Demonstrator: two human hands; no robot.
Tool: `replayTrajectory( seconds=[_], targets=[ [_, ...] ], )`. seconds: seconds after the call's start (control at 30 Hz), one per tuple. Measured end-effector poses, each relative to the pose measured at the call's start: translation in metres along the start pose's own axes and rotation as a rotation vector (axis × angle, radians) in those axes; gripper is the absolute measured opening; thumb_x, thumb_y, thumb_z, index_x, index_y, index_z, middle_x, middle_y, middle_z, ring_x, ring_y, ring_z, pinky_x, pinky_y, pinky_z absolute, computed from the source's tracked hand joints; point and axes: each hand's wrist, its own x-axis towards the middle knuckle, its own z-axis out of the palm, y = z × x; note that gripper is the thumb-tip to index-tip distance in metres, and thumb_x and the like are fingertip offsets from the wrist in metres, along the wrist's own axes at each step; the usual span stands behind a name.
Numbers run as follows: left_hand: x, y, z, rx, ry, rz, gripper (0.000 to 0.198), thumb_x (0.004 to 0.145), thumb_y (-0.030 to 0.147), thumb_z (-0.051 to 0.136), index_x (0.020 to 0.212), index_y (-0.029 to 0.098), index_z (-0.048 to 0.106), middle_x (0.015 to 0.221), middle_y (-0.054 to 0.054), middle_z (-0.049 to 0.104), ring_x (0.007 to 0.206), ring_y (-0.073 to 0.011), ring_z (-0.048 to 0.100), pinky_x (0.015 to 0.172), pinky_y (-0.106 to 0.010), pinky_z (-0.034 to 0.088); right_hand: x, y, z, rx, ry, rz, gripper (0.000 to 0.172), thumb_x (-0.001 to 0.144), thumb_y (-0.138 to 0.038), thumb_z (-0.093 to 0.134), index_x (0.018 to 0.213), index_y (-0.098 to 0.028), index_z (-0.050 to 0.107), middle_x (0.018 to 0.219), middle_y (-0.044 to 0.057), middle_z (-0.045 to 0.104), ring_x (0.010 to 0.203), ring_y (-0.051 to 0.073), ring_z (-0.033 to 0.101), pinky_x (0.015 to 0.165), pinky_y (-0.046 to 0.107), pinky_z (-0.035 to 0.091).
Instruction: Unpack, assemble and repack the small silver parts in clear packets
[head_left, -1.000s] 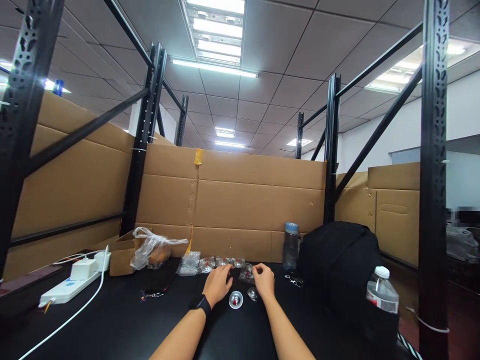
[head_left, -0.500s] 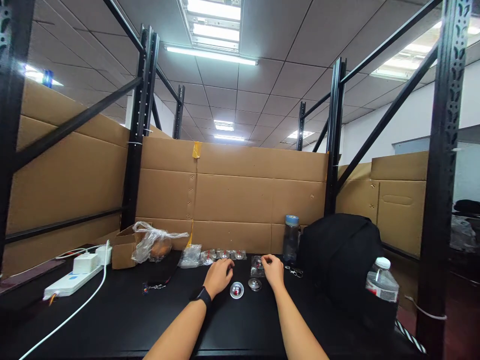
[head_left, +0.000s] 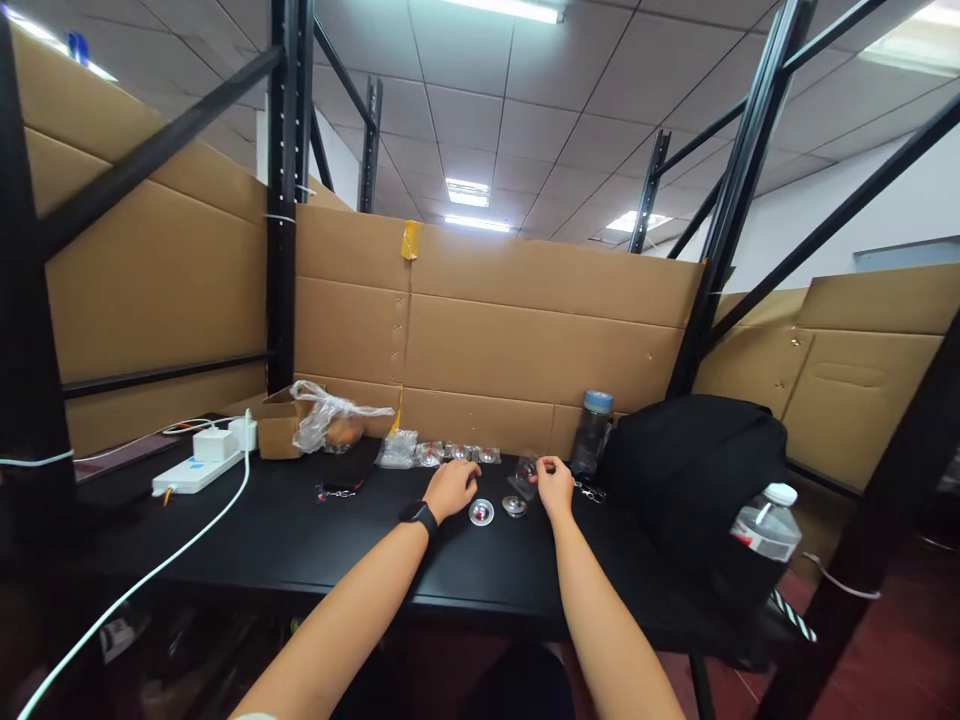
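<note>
My left hand [head_left: 452, 488] rests on the black table [head_left: 300, 540] with fingers curled, just left of a round metal disc with a red centre [head_left: 481, 512]. A second small metal disc [head_left: 514, 506] lies beside it. My right hand [head_left: 556, 486] pinches a small clear plastic packet [head_left: 525, 472] lying at the table's back. A black watch [head_left: 420, 516] sits on my left wrist. Whether the left hand holds anything is hidden.
Several small clear packets [head_left: 442, 453] line the cardboard wall [head_left: 525, 340]. A black phone with lanyard [head_left: 349, 470], a plastic bag [head_left: 334, 425], a white power strip [head_left: 196, 472] and cable lie left. A dark bottle [head_left: 591, 432], black backpack [head_left: 697, 480] and water bottle [head_left: 761, 530] stand right.
The camera has pulled back and tilted down, showing the table's front edge. Both hands stay by the discs; the right hand keeps hold of the clear packet.
</note>
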Motion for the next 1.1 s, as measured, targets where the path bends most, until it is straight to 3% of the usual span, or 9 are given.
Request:
replayTrajectory(
  seconds=[0.13, 0.3, 0.43, 0.53, 0.63, 0.7, 0.87, 0.97, 1.1],
  targets=[
    [-0.001, 0.003, -0.002, -0.012, -0.009, 0.017, 0.023, 0.088, 0.015, 0.053, 0.103, 0.021, 0.07, 0.098, -0.005, 0.071, 0.097, -0.0212, 0.065, 0.09, -0.032, 0.046, -0.003, -0.004, 0.001, 0.094, -0.043, -0.016, 0.033, 0.081, -0.051, 0.053, 0.084, -0.019, 0.061, 0.077, 0.007, 0.073, 0.056, 0.022, 0.071, 0.063, 0.029, 0.049],
    [-0.001, 0.008, -0.006, -0.029, -0.016, 0.01, 0.025, 0.088, 0.015, 0.053, 0.105, 0.021, 0.07, 0.1, -0.006, 0.071, 0.098, -0.0212, 0.064, 0.092, -0.032, 0.046, -0.006, -0.014, 0.0, 0.186, 0.05, -0.084, 0.044, 0.087, -0.062, 0.047, 0.091, -0.019, 0.056, 0.085, 0.009, 0.072, 0.062, 0.022, 0.071, 0.065, 0.029, 0.051],
    [-0.002, 0.009, -0.006, -0.035, -0.036, -0.008, 0.026, 0.089, 0.016, 0.052, 0.108, 0.021, 0.069, 0.103, -0.006, 0.07, 0.101, -0.0217, 0.064, 0.093, -0.033, 0.046, -0.008, -0.019, -0.001, 0.232, 0.103, -0.041, 0.055, 0.086, -0.072, 0.045, 0.096, -0.02, 0.054, 0.088, 0.01, 0.071, 0.06, 0.02, 0.071, 0.062, 0.028, 0.051],
    [-0.003, 0.012, -0.008, -0.044, -0.012, 0.006, 0.039, 0.088, 0.016, 0.055, 0.126, 0.022, 0.061, 0.125, -0.008, 0.065, 0.114, -0.023, 0.06, 0.1, -0.035, 0.044, -0.01, -0.023, 0.0, 0.369, 0.091, 0.043, 0.058, 0.082, -0.077, 0.049, 0.097, -0.021, 0.051, 0.082, 0.006, 0.07, 0.052, 0.018, 0.067, 0.051, 0.026, 0.047],
    [-0.003, 0.018, -0.012, -0.005, 0.06, 0.076, 0.064, 0.082, 0.011, 0.061, 0.144, 0.026, 0.047, 0.151, -0.009, 0.047, 0.135, -0.0259, 0.045, 0.111, -0.04, 0.036, -0.014, -0.027, 0.005, 0.531, -0.03, 0.111, 0.059, 0.075, -0.075, 0.061, 0.094, -0.021, 0.051, 0.072, 0.001, 0.067, 0.043, 0.016, 0.062, 0.042, 0.023, 0.042],
    [-0.003, 0.023, -0.016, 0.029, 0.084, 0.127, 0.068, 0.082, 0.007, 0.062, 0.144, 0.029, 0.046, 0.155, -0.007, 0.042, 0.141, -0.0265, 0.039, 0.114, -0.044, 0.031, -0.018, -0.031, 0.01, 0.604, -0.118, 0.153, 0.06, 0.07, -0.073, 0.068, 0.093, -0.021, 0.052, 0.069, 0.0, 0.067, 0.04, 0.015, 0.061, 0.04, 0.022, 0.039],
    [-0.001, 0.029, -0.019, 0.057, 0.02, 0.206, 0.034, 0.093, 0.011, 0.053, 0.121, 0.028, 0.064, 0.133, -0.007, 0.063, 0.132, -0.0236, 0.048, 0.111, -0.045, 0.03, -0.025, -0.035, 0.02, 0.733, -0.309, 0.231, 0.057, 0.068, -0.064, 0.077, 0.094, -0.02, 0.055, 0.071, 0.003, 0.071, 0.042, 0.014, 0.062, 0.039, 0.018, 0.036],
    [0.001, 0.026, -0.02, 0.048, 0.087, 0.186, 0.028, 0.099, 0.015, 0.046, 0.112, 0.027, 0.068, 0.125, -0.007, 0.068, 0.132, -0.0234, 0.049, 0.109, -0.045, 0.028, -0.022, -0.032, 0.023, 0.736, -0.355, 0.237, 0.05, 0.074, -0.063, 0.071, 0.095, -0.02, 0.057, 0.074, 0.004, 0.072, 0.047, 0.014, 0.064, 0.043, 0.019, 0.037],
    [0.002, 0.009, -0.024, 0.038, 0.204, -0.015, 0.027, 0.097, 0.016, 0.048, 0.107, 0.026, 0.07, 0.113, -0.006, 0.072, 0.117, -0.0239, 0.057, 0.102, -0.043, 0.031, -0.014, -0.016, 0.023, 0.415, -0.303, 0.079, 0.042, 0.08, -0.06, 0.06, 0.087, -0.019, 0.065, 0.076, 0.006, 0.072, 0.061, 0.019, 0.067, 0.051, 0.025, 0.045]
  ],
)
